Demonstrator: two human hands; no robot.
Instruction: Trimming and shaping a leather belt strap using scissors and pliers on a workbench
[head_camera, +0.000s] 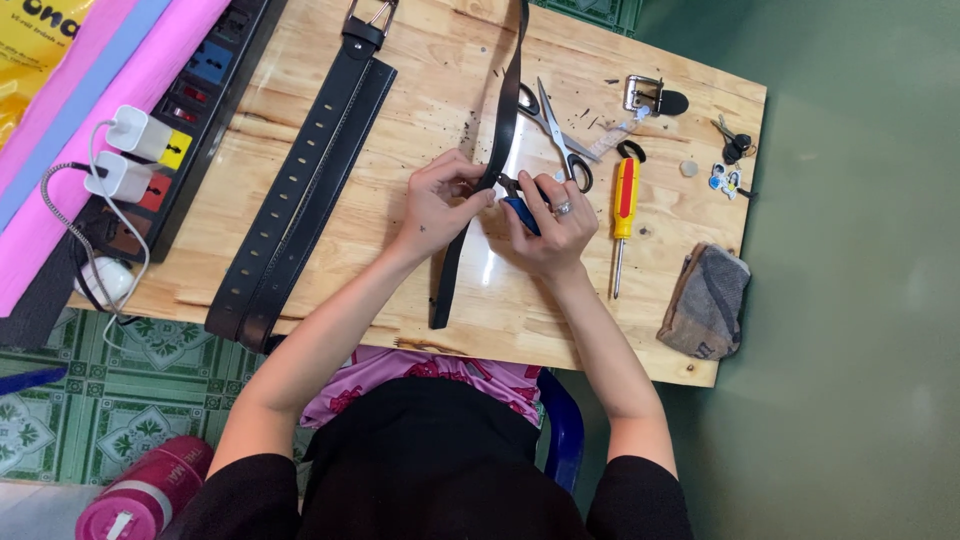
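Two black leather belts lie on the pale wooden desk (330, 260): one narrow black strap (505, 110) under work at centre, and one wide black punched belt with a metal buckle (300, 200), doubled on itself, at 9 o'clock from the hands. Counted tools: one pair of steel scissors with black handles (555, 130), one yellow-and-red screwdriver (624, 205), one loose silver buckle (645, 95), one bunch of keys (732, 145). One folded grey cloth (706, 300) rests at 4 o'clock. One black power strip (190, 110) at 10 o'clock carries two white chargers (130, 155).

The narrow strap runs from 12 o'clock past the desk's far edge down to about 6 o'clock, ending just short of the near edge. Its surface is smooth and dark, with black crumbs scattered beside it.

The left hand (440, 205) pinches the strap at mid-length between thumb and fingers. The right hand (555, 230), wearing a ring, is closed on a small blue-handled tool (520, 212) whose tip meets the strap. The two hands sit close together, nearly touching.

One pink bottle (145, 490) lies on the patterned floor at 8 o'clock.
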